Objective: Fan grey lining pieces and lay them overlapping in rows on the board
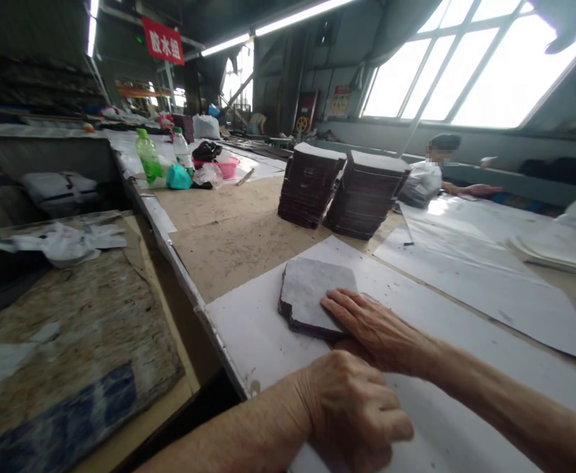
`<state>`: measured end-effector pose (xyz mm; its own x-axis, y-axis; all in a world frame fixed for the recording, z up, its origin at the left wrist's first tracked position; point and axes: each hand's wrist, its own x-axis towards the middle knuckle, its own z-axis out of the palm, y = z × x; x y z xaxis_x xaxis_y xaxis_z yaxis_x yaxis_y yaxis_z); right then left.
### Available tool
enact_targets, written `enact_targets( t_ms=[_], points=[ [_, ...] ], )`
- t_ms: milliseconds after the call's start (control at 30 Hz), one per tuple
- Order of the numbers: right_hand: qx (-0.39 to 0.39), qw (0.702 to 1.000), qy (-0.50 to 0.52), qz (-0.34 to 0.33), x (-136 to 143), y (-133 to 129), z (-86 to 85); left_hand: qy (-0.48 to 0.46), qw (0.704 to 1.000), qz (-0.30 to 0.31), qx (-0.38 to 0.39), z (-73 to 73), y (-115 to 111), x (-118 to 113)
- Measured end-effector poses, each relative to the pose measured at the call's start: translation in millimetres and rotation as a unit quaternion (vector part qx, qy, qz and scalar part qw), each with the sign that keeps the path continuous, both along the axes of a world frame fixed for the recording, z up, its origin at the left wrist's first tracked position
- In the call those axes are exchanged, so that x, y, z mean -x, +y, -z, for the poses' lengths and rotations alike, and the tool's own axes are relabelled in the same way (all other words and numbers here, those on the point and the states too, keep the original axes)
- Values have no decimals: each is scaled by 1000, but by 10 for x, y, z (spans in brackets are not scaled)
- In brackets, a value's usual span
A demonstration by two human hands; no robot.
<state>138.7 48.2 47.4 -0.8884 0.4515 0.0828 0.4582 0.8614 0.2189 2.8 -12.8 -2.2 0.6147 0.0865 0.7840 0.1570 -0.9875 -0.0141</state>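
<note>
A low stack of dark-edged sheets (312,292) with a pale grey top lies on white paper (248,328) in front of me. One of its corners is notched. Across its near right part rests my right hand (361,322), its fingers stretched flat on the top sheet and its thumb mostly hidden at the near edge. Closer to me, my left hand (354,410) is closed with curled fingers, just above the white paper and apart from the stack. Whatever may be inside those fingers is hidden.
Two tall stacks of similar sheets (311,184) (366,194) stand farther back. Bottles (148,156), plastic bags (179,176) and a pink basin (229,167) sit at the back left. A gap separates a lower board (90,315). Another person (423,177) sits at the right.
</note>
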Motion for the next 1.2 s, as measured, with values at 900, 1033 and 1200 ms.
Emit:
enact_targets(
  t_ms=[900, 1033, 1200],
  points=[
    [0, 999, 4, 36, -83, -63, -174, -14, 999, -27, 38, 9, 60, -28],
    [15, 999, 20, 35, -429, -297, -199, -148, 987, -39, 41, -68, -6, 33],
    [17, 999, 29, 40, -828, -838, -201, -172, 959, -177, 142, -124, -16, 111]
  ],
)
